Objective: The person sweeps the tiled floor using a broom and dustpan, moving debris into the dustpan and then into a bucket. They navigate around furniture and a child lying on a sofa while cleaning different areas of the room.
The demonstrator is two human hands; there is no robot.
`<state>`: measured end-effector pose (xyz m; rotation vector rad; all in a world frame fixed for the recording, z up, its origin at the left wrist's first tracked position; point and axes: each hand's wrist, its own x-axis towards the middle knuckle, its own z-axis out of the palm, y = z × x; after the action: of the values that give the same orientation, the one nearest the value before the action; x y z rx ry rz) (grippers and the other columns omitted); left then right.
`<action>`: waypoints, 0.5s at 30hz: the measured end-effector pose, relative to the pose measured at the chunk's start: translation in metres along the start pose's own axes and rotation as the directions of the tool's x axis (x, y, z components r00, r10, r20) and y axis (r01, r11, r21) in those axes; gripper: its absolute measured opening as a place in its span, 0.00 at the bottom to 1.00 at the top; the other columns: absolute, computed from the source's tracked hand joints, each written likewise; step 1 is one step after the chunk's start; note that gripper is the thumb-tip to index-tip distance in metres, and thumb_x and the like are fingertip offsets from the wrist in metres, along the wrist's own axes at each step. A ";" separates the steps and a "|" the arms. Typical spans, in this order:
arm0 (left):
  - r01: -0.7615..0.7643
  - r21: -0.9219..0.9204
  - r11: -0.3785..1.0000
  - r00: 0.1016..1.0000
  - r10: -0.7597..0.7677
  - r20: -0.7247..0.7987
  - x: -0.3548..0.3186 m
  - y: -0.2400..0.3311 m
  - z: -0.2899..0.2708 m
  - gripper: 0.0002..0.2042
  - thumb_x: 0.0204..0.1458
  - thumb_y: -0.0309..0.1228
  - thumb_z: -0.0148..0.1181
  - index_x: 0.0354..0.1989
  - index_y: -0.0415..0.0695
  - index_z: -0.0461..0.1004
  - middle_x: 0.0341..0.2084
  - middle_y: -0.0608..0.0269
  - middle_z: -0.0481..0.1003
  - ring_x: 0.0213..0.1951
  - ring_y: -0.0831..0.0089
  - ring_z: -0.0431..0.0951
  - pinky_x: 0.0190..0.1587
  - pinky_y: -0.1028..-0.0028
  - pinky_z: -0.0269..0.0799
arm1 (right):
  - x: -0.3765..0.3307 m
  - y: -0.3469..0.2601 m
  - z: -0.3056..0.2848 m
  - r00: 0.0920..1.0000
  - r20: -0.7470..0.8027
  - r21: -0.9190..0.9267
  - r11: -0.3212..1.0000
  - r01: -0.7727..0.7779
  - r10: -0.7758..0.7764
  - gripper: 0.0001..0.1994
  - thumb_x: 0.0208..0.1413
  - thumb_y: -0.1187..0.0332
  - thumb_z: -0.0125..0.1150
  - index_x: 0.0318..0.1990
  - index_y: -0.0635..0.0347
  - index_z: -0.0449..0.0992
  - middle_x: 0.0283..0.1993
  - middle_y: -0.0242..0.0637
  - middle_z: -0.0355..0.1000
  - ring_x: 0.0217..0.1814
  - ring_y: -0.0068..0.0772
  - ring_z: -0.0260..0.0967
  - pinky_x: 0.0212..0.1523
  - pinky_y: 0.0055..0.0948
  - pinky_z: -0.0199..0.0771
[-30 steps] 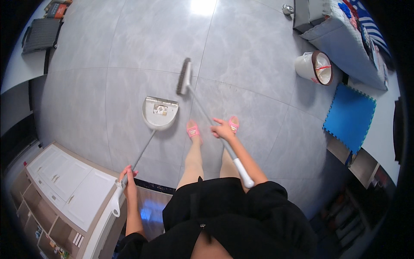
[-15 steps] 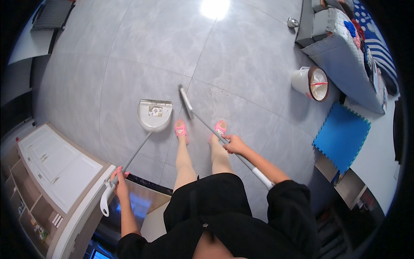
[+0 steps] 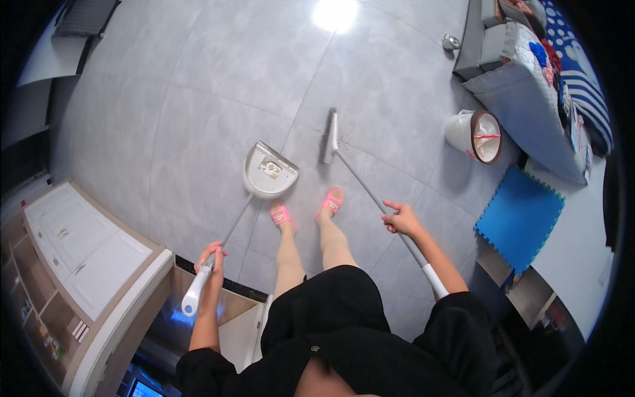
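My left hand [image 3: 211, 264] is closed round the handle of a long-handled dustpan, near its white grip. The white dustpan [image 3: 259, 187] rests on the grey floor left of centre, its mouth facing up and to the right. My right hand [image 3: 401, 218] grips the grey pole of a broom, with the index finger stretched along it. The broom's head [image 3: 331, 139] has dark bristles on its left side and stands on the floor right of the dustpan, apart from it. Small dark specks of debris [image 3: 342, 126] lie on the tiles just beyond the broom's head.
A white bin [image 3: 461, 131] with a brown rim stands at the right, beside a grey sofa [image 3: 522, 92]. Closer lies a blue foam mat [image 3: 519, 218]. A white-doored cabinet [image 3: 86, 255] borders the left. My feet in pink slippers [image 3: 282, 215] stand behind the dustpan and broom.
The broom's head has moved right and farther out, with my right hand going right. The dustpan has shifted right and turned its mouth toward the broom; my left hand has moved right too.
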<state>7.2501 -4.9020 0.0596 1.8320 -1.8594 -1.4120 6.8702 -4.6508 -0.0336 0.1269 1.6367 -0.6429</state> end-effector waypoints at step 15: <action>-0.135 0.036 0.990 0.959 0.121 0.257 0.028 0.039 0.059 0.05 0.45 0.25 0.50 0.28 0.36 0.70 0.28 0.60 0.71 0.23 0.78 0.71 0.27 0.80 0.66 | 0.037 0.057 0.038 0.990 -0.132 0.548 0.835 0.036 0.044 0.29 0.42 0.78 0.52 0.55 0.67 0.49 0.17 0.36 0.63 0.11 0.20 0.55 0.11 0.20 0.54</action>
<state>7.1764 -4.9050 0.0416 1.5803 -2.1129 -1.6300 6.9216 -4.6317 -0.0889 0.6095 1.5386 -1.1140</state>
